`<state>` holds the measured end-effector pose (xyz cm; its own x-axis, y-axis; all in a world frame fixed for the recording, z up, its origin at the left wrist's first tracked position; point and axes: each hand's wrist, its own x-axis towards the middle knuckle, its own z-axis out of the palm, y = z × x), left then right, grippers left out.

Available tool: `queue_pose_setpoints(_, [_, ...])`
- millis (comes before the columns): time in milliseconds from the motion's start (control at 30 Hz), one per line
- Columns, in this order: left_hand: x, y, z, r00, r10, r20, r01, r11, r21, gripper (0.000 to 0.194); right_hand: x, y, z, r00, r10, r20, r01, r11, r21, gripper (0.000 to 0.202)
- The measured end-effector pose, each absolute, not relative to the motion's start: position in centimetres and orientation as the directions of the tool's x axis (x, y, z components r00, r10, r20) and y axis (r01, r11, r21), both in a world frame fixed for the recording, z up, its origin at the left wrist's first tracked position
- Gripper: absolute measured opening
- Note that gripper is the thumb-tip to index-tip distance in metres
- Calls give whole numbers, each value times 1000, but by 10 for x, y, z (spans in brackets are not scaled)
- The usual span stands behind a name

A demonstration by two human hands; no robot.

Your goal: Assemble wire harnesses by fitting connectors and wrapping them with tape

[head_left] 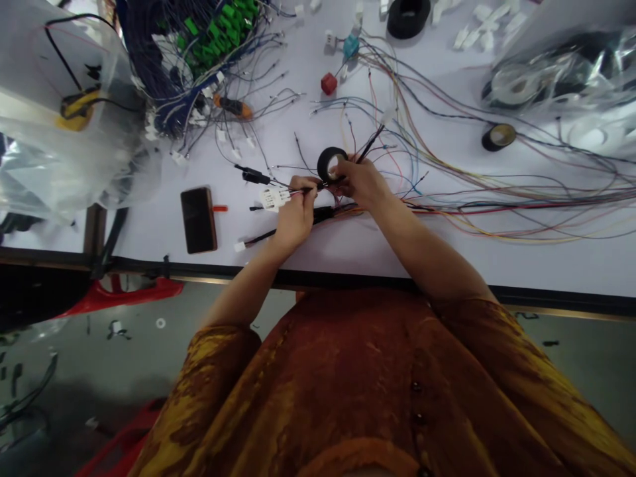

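Wires (437, 211) sprawl from right edge to centre frame; being loose and crossed, they could, I judge, tangle or snag. Left hand (297, 215), centre: pinching wires. Right hand (365, 182), just right: gripping black tape roll (324, 161); a slack hold might drop it. White connector (271, 199), left of centre. No writing legible.

Wiring workshop, apparently: white bench (348, 257) strewn with loose wires (447, 210), green connectors (213, 40), tape rolls (324, 161).
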<state>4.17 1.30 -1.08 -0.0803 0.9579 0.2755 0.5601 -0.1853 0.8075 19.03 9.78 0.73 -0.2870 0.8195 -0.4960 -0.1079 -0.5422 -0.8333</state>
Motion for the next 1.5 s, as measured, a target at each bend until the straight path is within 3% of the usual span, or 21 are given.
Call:
queue_pose_setpoints(133, [42, 22, -19, -167, 956, 243, 439, -149, 886, 38, 196, 95, -1, -170, 888, -428, -104, -448, -888, 18])
queue_pose_setpoints(233, [41, 25, -22, -237, 951, 199, 405, -89, 910, 43, 204, 92, -1, -80, 990, -117, 71, -111, -991, 19])
queue_pose_setpoints(333, [41, 25, -24, -223, 942, 249, 471, -120, 874, 37, 200, 100, 1, -227, 969, 97, 258, 156, -954, 16])
queue_pose_setpoints(433, [40, 22, -28, -158, 919, 362, 570, -214, 793, 28, 187, 123, 5, -398, 917, 21, 449, 215, -867, 16])
queue_pose_setpoints(533, [37, 19, -31, -137, 917, 375, 586, -230, 777, 26, 179, 146, 17, -501, 840, -207, 588, 155, -794, 4])
queue_pose_setpoints(600, [35, 18, -32, -164, 929, 332, 573, -184, 799, 26, 179, 156, 27, -526, 794, -306, 582, 73, -810, 9])
queue_pose_setpoints(733, [33, 21, -32, -258, 949, 183, 466, -43, 884, 32, 190, 157, 34, -520, 765, -379, 400, -174, -900, 19])
queue_pose_setpoints(833, [32, 31, -34, -322, 946, 25, 200, 42, 979, 35, 197, 145, 17, -451, 754, -477, 229, -418, -879, 13])
queue_pose_setpoints(967, [29, 49, -39, -202, 976, -77, 8, 80, 997, 35, 203, 127, -10, -377, 780, -499, 60, -517, -854, 13])
queue_pose_setpoints(1067, [29, 52, -40, -138, 986, -90, 8, 92, 996, 32, 209, 114, -16, -372, 799, -473, -23, -517, -855, 13])
queue_pose_setpoints(1300, [47, -4, -41, -100, 982, -162, 24, 165, 986, 28, 242, 60, -17, -421, 796, -436, -36, -494, -868, 13])
queue_pose_setpoints(1500, [59, -33, -39, -129, 991, -45, 259, 78, 963, 15, 252, 52, -16, -417, 727, -546, -17, -607, -795, 17])
